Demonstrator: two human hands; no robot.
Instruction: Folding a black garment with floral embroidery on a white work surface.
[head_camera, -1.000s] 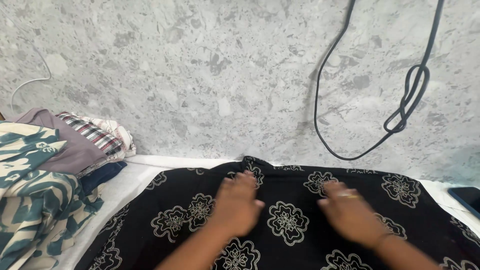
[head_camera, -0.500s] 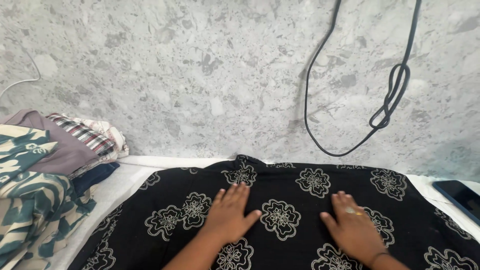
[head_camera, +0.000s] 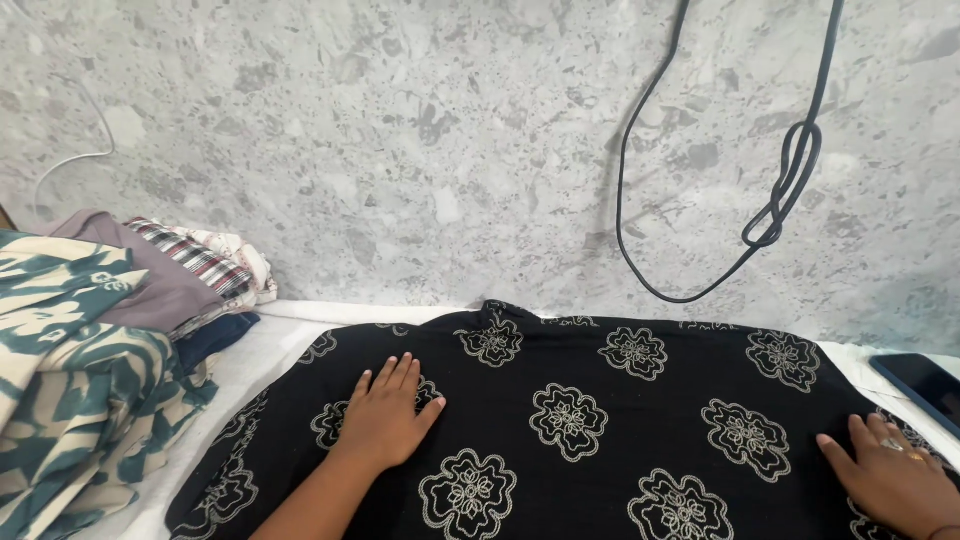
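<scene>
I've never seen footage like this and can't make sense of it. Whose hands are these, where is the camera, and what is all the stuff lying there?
The picture comes from a camera worn on a person's head, looking down at their own two bare hands; there is no machine. Both hands lie flat, palms down, on a black cloth with pale flower patterns, spread over a white-covered surface. The left hand rests near the cloth's middle left, the right hand, wearing a ring, at its right edge. Neither hand grips anything. To the left sits a pile of folded clothes, with teal-patterned, mauve and striped pieces. A dark phone lies at the far right. Behind is a grey speckled stone wall with a knotted black cable hanging down it.
</scene>
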